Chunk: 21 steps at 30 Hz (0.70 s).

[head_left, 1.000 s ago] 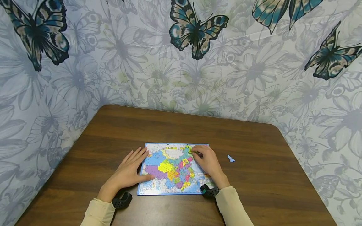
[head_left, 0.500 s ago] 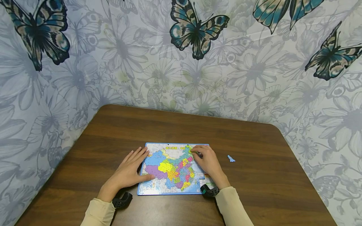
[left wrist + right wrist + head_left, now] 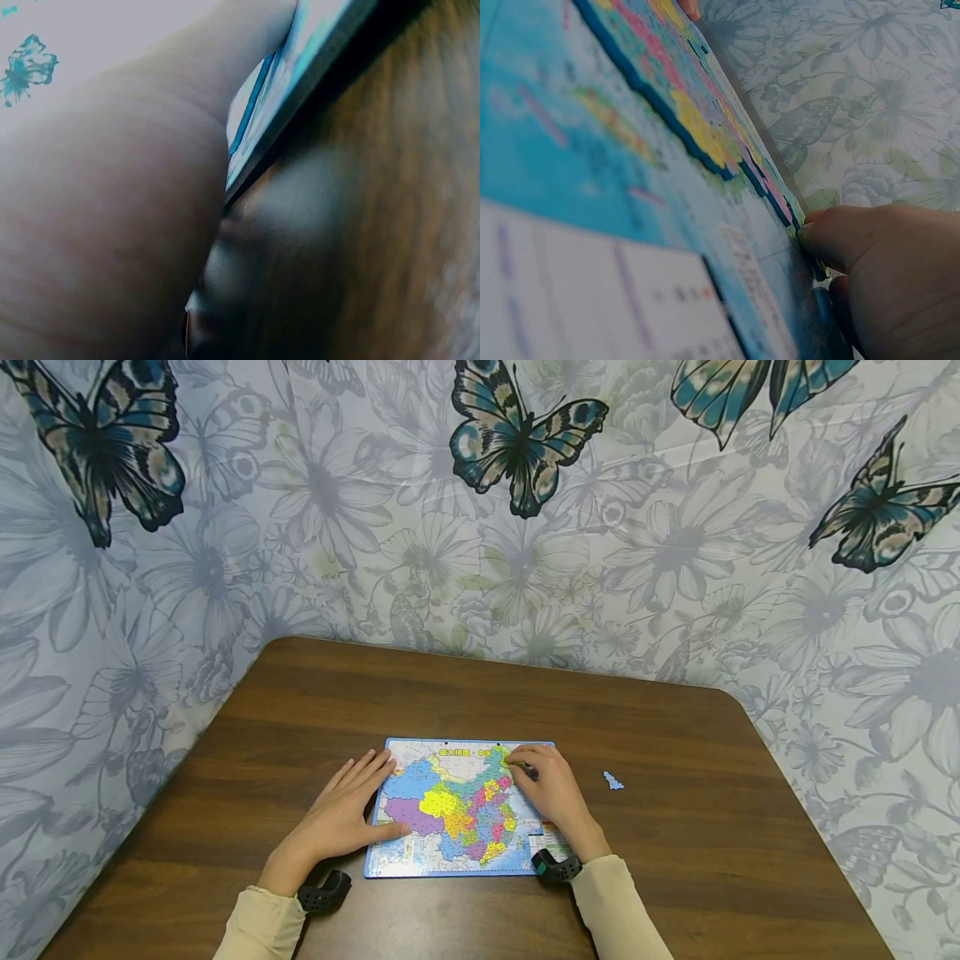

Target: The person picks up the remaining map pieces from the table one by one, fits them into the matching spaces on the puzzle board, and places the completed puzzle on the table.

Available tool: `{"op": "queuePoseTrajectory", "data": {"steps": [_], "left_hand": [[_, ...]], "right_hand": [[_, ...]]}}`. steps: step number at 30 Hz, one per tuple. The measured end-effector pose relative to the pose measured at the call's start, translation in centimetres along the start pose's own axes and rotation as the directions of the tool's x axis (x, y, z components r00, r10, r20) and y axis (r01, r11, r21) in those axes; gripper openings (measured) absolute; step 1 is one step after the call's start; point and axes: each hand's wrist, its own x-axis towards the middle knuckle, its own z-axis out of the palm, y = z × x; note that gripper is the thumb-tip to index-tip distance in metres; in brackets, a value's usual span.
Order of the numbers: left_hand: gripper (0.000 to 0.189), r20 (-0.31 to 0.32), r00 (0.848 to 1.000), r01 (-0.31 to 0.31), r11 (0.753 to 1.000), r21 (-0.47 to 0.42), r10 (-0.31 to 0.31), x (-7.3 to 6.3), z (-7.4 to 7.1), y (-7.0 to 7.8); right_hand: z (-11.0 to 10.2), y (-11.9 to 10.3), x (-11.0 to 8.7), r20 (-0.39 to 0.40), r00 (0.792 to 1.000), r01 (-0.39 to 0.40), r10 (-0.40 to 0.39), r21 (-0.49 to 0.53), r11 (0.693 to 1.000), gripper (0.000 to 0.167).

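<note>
A map puzzle board (image 3: 386, 860) with a blue rim and many-coloured pieces lies flat on the table. My left hand (image 3: 341, 814) rests with spread fingers on its left side, thumb on the lower left part. At the upper right of the map, my right hand (image 3: 551, 785) pinches a small green puzzle piece (image 3: 499, 760), partly covered by the fingertips. In the right wrist view the right thumb and fingers (image 3: 832, 232) meet the board's far edge. The left wrist view mostly holds a blurred forearm and the board's edge (image 3: 300, 90).
A light blue puzzle piece (image 3: 612, 781) lies loose on the brown table (image 3: 675, 860), right of the board. Behind the table hangs a cloth (image 3: 450, 568) printed with flowers and butterflies. Each wrist wears a black band.
</note>
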Motion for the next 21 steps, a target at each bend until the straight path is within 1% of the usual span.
{"op": "queuePoseTrajectory", "data": {"steps": [7,12,17,21], "left_hand": [[0.107,0.001,1.000,0.001,1.000,0.003,-0.001,-0.01,-0.06,0.06],[0.107,0.004,1.000,0.002,1.000,0.003,-0.002,0.00,-0.06,0.06],[0.107,0.004,1.000,-0.001,1.000,0.007,0.001,0.03,-0.05,0.03],[0.107,0.004,1.000,-0.002,1.000,0.006,0.002,0.04,-0.12,0.09]], "right_hand": [[-0.03,-0.02,-0.04,-0.001,1.000,-0.008,0.008,0.013,1.000,0.012],[-0.04,0.00,0.04,0.015,1.000,-0.003,0.003,0.014,1.000,0.011],[0.00,0.16,0.04,0.037,0.999,-0.023,0.022,0.016,1.000,0.012],[0.03,0.18,0.06,0.039,0.999,-0.028,0.027,0.020,0.999,0.012]]}}
